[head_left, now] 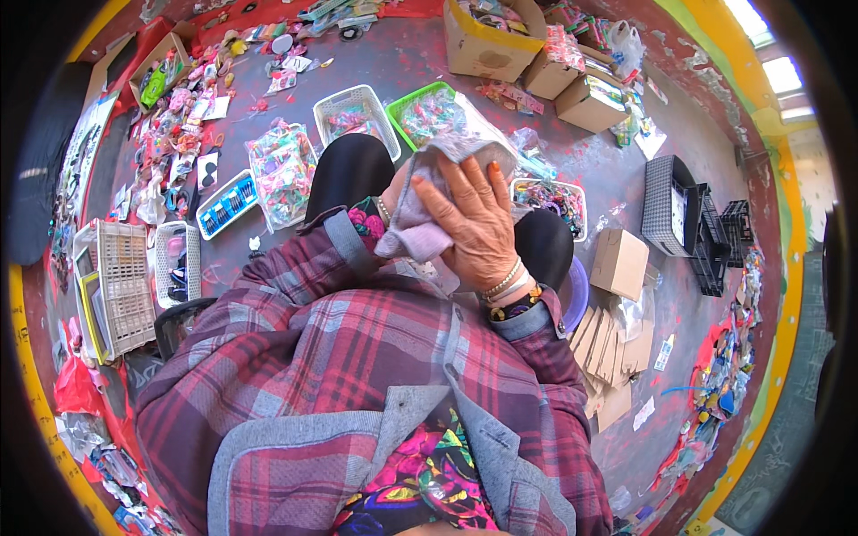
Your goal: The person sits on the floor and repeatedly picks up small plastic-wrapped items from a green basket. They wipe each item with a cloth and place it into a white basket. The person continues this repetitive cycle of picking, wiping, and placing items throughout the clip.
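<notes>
A greyish-pink cloth (420,234) is bunched up in front of my body, between my knees. My right hand (478,223) lies flat against its face with the fingers stretched out and apart. Behind the cloth is my left hand (394,189); only its edge and wrist show, and the fingers are hidden. Whether anything is wrapped inside the cloth cannot be seen. Just beyond the hands stands a green basket (395,114) with small colourful packets, and beside it a white basket (319,112) with similar packets.
A white basket of dark, colourful small items (583,214) stands by my right knee. Flattened cardboard pieces (594,357) and a brown box (620,263) lie to the right. Black crates (670,205) stand farther right. At left are a blue tray (229,205) and a beige crate (125,286).
</notes>
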Tool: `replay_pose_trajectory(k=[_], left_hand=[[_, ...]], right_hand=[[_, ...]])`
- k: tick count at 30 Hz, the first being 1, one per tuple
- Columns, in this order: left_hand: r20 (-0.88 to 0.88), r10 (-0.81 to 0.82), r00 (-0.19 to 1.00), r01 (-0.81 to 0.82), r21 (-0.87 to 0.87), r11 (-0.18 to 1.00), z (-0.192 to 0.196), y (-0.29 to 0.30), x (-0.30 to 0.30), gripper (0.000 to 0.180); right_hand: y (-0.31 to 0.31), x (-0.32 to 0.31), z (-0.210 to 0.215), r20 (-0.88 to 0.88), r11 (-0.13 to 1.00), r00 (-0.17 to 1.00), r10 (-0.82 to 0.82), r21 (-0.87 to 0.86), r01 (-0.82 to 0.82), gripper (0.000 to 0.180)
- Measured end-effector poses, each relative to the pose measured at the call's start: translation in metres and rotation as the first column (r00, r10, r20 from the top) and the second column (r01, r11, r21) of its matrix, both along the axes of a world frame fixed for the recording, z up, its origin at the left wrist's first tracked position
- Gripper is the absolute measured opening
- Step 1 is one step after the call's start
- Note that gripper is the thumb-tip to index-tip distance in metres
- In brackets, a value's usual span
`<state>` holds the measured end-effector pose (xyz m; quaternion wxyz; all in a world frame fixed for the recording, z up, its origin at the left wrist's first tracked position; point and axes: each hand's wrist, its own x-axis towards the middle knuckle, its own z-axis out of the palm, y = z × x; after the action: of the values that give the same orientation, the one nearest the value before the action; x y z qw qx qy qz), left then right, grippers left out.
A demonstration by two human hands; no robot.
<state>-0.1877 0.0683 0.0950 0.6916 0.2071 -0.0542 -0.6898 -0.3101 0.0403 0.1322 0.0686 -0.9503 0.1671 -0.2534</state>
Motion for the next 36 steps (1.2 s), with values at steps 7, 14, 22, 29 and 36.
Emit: replay_pose_trajectory(k=[7,14,22,29,36], left_hand=[[0.078,-0.197,0.977,0.210,-0.451,0.867,-0.044,-0.011,0.014,0.037],[-0.021,-0.234,0.972,0.221,-0.253,0.942,-0.023,-0.014,0.003,0.053],[-0.282,-0.337,0.898,0.253,-0.295,0.921,-0.022,-0.013,0.016,0.041],[-0.318,-0.246,0.915,0.155,-0.287,0.945,-0.016,-0.022,0.036,0.050],[-0.005,0.149,0.989,-0.144,-0.303,0.942,-0.006,-0.018,0.147,0.058]], right_hand=[[-0.018,0.002,0.001,0.174,0.989,0.973,-0.150,0.006,0.151,0.050],[-0.040,0.004,0.000,0.315,0.978,0.930,-0.191,0.141,0.153,0.034],[-0.048,-0.005,-0.007,0.326,0.792,0.864,-0.383,0.598,0.125,0.029],[-0.074,-0.016,-0.055,0.368,0.367,0.731,-0.574,0.914,-0.172,0.031],[-0.085,-0.042,-0.065,0.232,0.466,0.799,-0.555,0.882,0.067,0.036]])
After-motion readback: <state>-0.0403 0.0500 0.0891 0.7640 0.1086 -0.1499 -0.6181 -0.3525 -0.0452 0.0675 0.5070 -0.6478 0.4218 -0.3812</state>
